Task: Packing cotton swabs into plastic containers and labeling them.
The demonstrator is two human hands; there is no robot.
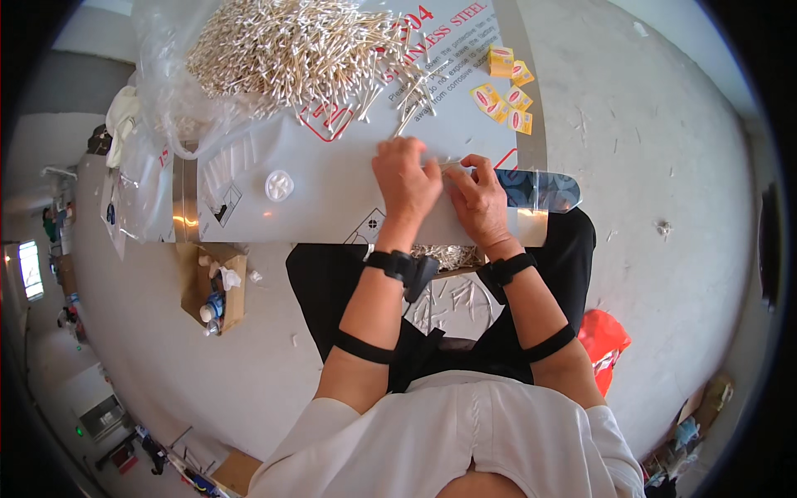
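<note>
Head view: cotton swabs (290, 54) lie beyond left hand (407, 181) and right hand (481, 203), whose grips I cannot tell.

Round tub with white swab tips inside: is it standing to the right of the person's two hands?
No, the tub is on the table to the left of the left hand.
</note>
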